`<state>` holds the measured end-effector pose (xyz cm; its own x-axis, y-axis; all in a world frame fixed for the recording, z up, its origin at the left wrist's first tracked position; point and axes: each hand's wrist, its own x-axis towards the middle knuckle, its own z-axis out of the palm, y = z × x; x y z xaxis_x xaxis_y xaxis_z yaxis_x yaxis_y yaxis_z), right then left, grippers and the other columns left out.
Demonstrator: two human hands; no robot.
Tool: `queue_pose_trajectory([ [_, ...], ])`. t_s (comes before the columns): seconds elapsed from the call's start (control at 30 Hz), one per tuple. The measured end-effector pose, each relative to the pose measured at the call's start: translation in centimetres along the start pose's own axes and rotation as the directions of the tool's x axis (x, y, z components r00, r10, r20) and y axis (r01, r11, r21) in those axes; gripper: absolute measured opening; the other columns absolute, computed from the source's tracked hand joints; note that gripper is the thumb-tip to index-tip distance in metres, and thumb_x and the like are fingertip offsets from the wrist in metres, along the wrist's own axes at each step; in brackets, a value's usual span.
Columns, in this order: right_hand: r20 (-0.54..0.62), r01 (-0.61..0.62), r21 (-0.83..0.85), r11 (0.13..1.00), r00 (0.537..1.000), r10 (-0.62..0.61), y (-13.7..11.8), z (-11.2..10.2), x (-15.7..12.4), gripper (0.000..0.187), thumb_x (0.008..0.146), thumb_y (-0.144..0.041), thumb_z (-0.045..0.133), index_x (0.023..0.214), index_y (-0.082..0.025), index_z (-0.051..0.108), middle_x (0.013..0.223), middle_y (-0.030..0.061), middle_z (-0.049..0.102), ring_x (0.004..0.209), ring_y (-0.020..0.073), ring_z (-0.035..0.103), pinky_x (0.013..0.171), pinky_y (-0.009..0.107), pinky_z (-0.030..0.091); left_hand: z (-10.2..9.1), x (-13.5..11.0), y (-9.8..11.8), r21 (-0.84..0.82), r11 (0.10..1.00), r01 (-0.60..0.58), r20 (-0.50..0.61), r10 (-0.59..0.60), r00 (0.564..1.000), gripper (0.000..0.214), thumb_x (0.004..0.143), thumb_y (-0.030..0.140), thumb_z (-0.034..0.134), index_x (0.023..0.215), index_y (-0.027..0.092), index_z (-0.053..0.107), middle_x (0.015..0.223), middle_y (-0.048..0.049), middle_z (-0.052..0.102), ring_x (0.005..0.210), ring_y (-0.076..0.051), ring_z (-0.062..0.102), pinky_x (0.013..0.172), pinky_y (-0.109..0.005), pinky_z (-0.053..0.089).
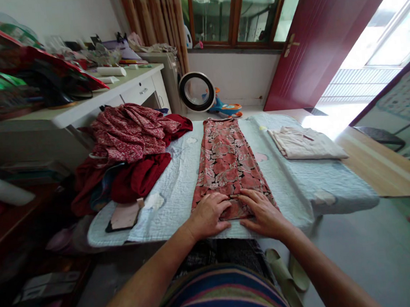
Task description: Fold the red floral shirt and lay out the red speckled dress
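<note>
Along the middle of a pale blue quilted cloth (179, 188), a long folded garment of coral-red fabric with a dark and cream leaf print (228, 151) lies flat, running from the near edge towards 12 o'clock. At its 7 o'clock corner rests the left hand (210, 214), open, palm down, fingers slightly bent on the fabric; at 5 o'clock the right hand (261, 213) mirrors it, also open, the two sets of fingertips pointing towards each other with a strip of print between them. Whether either thumb presses the hem, I cannot tell

Towards 9 and 10 o'clock, well apart from the garment, sits a crumpled heap of red-and-white speckled cloth (128, 131), with dark red fabric (141, 177) beneath and in front of it. Near 8 o'clock lies a flat pale pink object with a dark edge (124, 215). Around 3 o'clock, a neatly folded cream garment (305, 143) rests on the quilted cloth. Beyond, at 12 o'clock, a blue and orange plastic toy (226, 108) stands on the floor, and at 11 o'clock hangs a round door with a black and white rim (183, 93)
</note>
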<state>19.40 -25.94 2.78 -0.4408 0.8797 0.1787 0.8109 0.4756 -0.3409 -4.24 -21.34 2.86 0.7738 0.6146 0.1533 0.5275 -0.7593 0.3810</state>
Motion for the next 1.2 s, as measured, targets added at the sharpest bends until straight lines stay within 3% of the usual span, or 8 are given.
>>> queue_pose_trajectory([
  [0.13, 0.033, -0.033, -0.033, 0.999, 0.999, 0.035, -0.1, -0.6, -0.8, 0.062, 0.079, -0.020, 0.058, 0.139, -0.017, 0.046, 0.142, 0.0138, 0.049, 0.130, 0.0272, 0.044, 0.110, 0.045, 0.036, -0.4, -0.9, 0.4, 0.045, 0.999, 0.022, 0.009, -0.022, 1.000, 0.046, 0.075, 0.019, 0.067, 0.120, 0.023, 0.060, 0.137, -0.0073, 0.055, 0.127, -0.025, 0.048, 0.108, -0.043, 0.040],
  [0.3, 0.054, -0.115, -0.124, 0.986, 0.991, 0.122, -0.5, -1.2, -1.3, 0.049, 0.081, -0.015, 0.054, 0.130, -0.016, 0.052, 0.129, 0.0124, 0.059, 0.118, 0.0258, 0.053, 0.103, 0.042, 0.040, -0.8, -2.2, 0.8, 0.165, 0.974, 0.154, -0.063, -0.145, 0.987, 0.056, 0.072, 0.006, 0.058, 0.126, 0.022, 0.055, 0.137, -0.0087, 0.055, 0.127, -0.025, 0.049, 0.109, -0.045, 0.038],
  [0.43, 0.065, -0.123, -0.172, 0.977, 0.989, 0.136, -0.5, -1.2, -1.5, 0.044, 0.083, -0.008, 0.048, 0.125, -0.016, 0.055, 0.126, 0.0111, 0.061, 0.115, 0.0237, 0.055, 0.101, 0.038, 0.040, -0.5, -2.7, 0.8, 0.216, 0.950, 0.225, -0.115, -0.204, 0.972, 0.059, 0.073, 0.004, 0.056, 0.129, 0.021, 0.055, 0.138, -0.0095, 0.056, 0.128, -0.026, 0.049, 0.111, -0.048, 0.037],
  [0.63, 0.011, -0.114, -0.261, 0.958, 0.993, 0.122, 0.4, -0.5, -2.1, 0.050, 0.087, -0.005, 0.043, 0.135, -0.016, 0.049, 0.134, 0.0138, 0.057, 0.120, 0.0249, 0.052, 0.101, 0.039, 0.039, 0.2, -2.9, 0.7, 0.259, 0.939, 0.227, -0.218, -0.173, 0.961, 0.050, 0.078, 0.004, 0.052, 0.126, 0.018, 0.058, 0.136, -0.0103, 0.058, 0.124, -0.026, 0.052, 0.110, -0.047, 0.038],
  [0.8, -0.007, -0.117, -0.275, 0.954, 0.993, 0.119, 1.6, -0.9, -2.5, 0.050, 0.086, -0.005, 0.046, 0.133, -0.023, 0.053, 0.133, 0.0107, 0.058, 0.119, 0.0246, 0.053, 0.100, 0.040, 0.041, 0.6, -3.8, 0.1, 0.233, 0.958, 0.168, -0.181, -0.127, 0.975, 0.041, 0.080, 0.008, 0.057, 0.119, 0.019, 0.058, 0.127, -0.0088, 0.063, 0.116, -0.023, 0.057, 0.102, -0.041, 0.045],
  [0.97, -0.020, -0.085, -0.264, 0.961, 0.996, 0.083, 2.1, -1.1, -2.1, 0.043, 0.085, -0.005, 0.047, 0.123, -0.021, 0.059, 0.132, 0.0110, 0.058, 0.118, 0.0241, 0.054, 0.102, 0.041, 0.040, 0.6, -3.5, 0.3, 0.201, 0.969, 0.143, -0.190, -0.105, 0.976, 0.034, 0.082, 0.017, 0.062, 0.115, 0.020, 0.058, 0.123, -0.0082, 0.065, 0.114, -0.024, 0.057, 0.099, -0.041, 0.046],
  [1.2, -0.082, -0.015, -0.214, 0.977, 0.997, -0.003, 2.0, -0.5, -0.9, 0.028, 0.088, -0.016, 0.056, 0.115, -0.019, 0.063, 0.124, 0.0107, 0.061, 0.118, 0.0251, 0.053, 0.105, 0.042, 0.041, 0.5, -1.9, 0.9, 0.274, 0.937, 0.215, -0.172, -0.173, 0.970, 0.033, 0.082, 0.006, 0.050, 0.111, 0.020, 0.060, 0.108, -0.0075, 0.066, 0.104, -0.024, 0.058, 0.091, -0.038, 0.048],
])
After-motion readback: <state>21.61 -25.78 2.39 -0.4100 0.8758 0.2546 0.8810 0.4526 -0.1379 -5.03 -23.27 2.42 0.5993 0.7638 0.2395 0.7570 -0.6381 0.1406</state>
